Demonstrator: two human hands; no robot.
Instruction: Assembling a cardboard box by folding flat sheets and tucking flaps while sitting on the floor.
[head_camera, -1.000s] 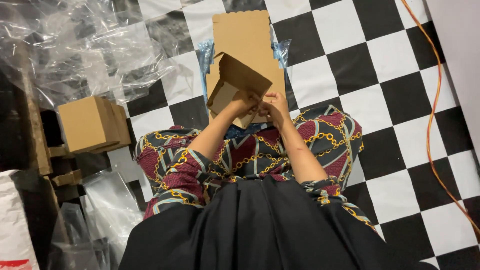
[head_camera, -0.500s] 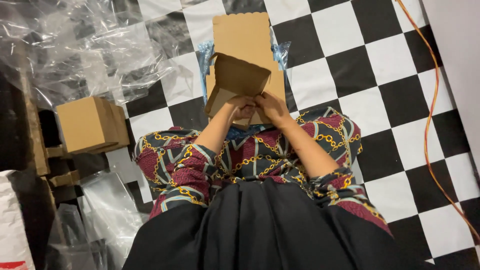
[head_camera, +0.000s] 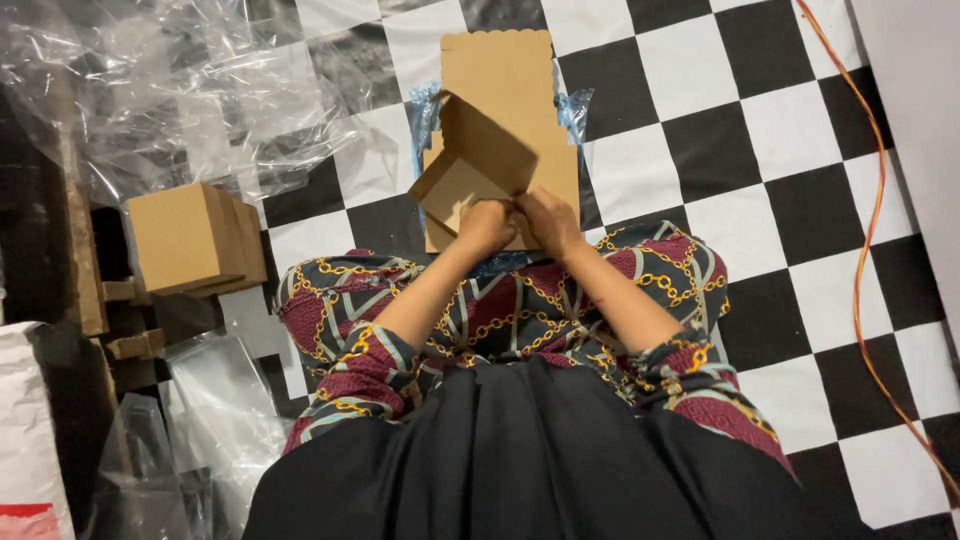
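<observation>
A half-folded brown cardboard box (head_camera: 478, 170) is held up in front of me, over my patterned lap. My left hand (head_camera: 486, 226) and my right hand (head_camera: 549, 220) sit side by side, both pinching the box's near lower edge. One flap of the box stands up and tilts to the left. Under it, a stack of flat cardboard sheets (head_camera: 505, 70) lies on the checkered floor, on blue plastic wrap (head_camera: 423, 105).
A finished closed cardboard box (head_camera: 192, 238) stands on the floor to my left. Crumpled clear plastic sheeting (head_camera: 180, 90) covers the upper left. An orange cable (head_camera: 868, 230) runs down the right side. A white sack (head_camera: 30, 430) stands at the lower left, next to strips of cardboard.
The box has turned a little between my hands and its flap now stands more open to the left. My hands stay together at its near edge.
</observation>
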